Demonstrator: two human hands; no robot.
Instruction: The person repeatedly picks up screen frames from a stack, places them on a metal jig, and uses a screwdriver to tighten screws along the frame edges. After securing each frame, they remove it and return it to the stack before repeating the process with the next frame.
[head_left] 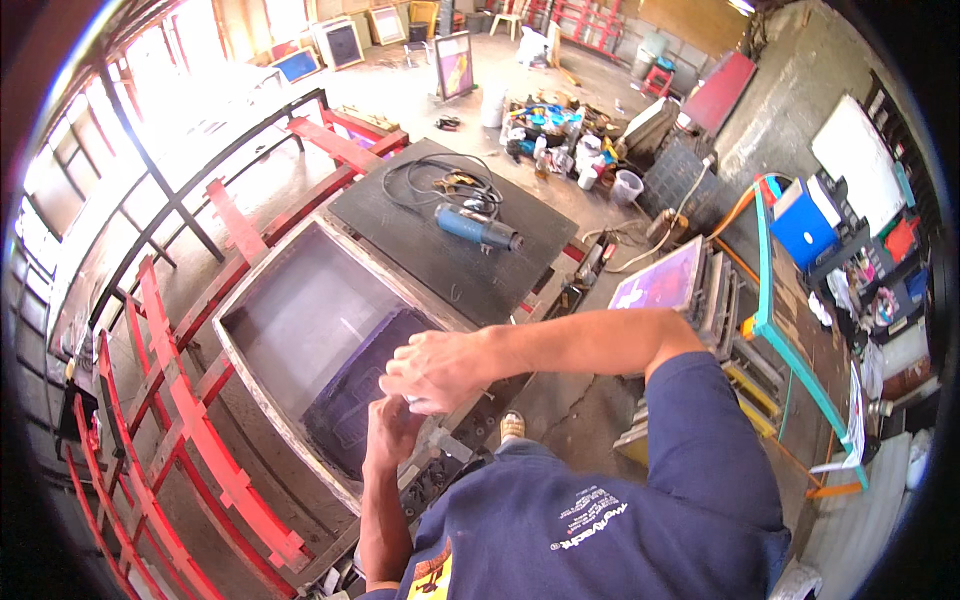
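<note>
A large wooden-framed printing screen (262,375) lies flat on a red metal rack, its mesh grey with a dark purple patch (352,395) near me. My two hands meet over the frame's near right edge. My right hand (440,370) reaches across from the right with its fingers curled downward. My left hand (392,432) comes up from below, just under the right one and partly covered by it. Something small and pale shows between the fingertips; I cannot tell what it is or which hand holds it. A grey metal clamp-like piece (447,446) sits just right of my left hand.
Beyond the screen lies a black board (400,255) with a blue power tool (475,228) and its coiled black cable (440,185). Red rack bars (190,420) run along the left. Paint pots (570,140) clutter the floor behind. A teal-edged table (790,340) and stacked frames (665,285) stand to the right.
</note>
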